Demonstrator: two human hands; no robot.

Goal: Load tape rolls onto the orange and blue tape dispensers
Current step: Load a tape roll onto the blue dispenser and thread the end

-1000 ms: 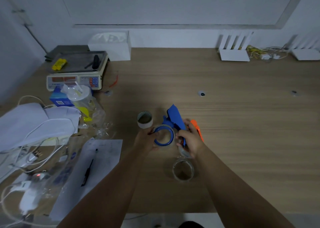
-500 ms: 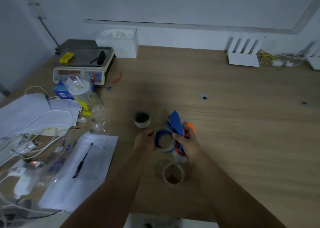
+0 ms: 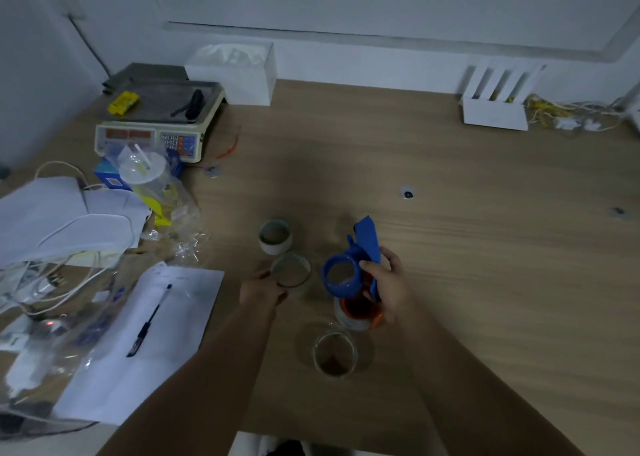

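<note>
Two bare hands over a wooden desk, one on a tape roll and one on a dispenser.

The left hand (image 3: 262,287) pinches a clear, translucent tape roll (image 3: 290,269) by its near rim, the roll standing just past the fingertips. The right hand (image 3: 388,284) is closed around the blue plastic tape dispenser (image 3: 349,267), whose round hub sits just left of the thumb and whose flat blade rises beyond the fingers. Under that palm lies the orange plastic tape dispenser (image 3: 360,312). A second clear roll (image 3: 334,353) rests nearer the body, between the forearms; a white-cored roll (image 3: 274,236) stands beyond the left fingers.
</note>
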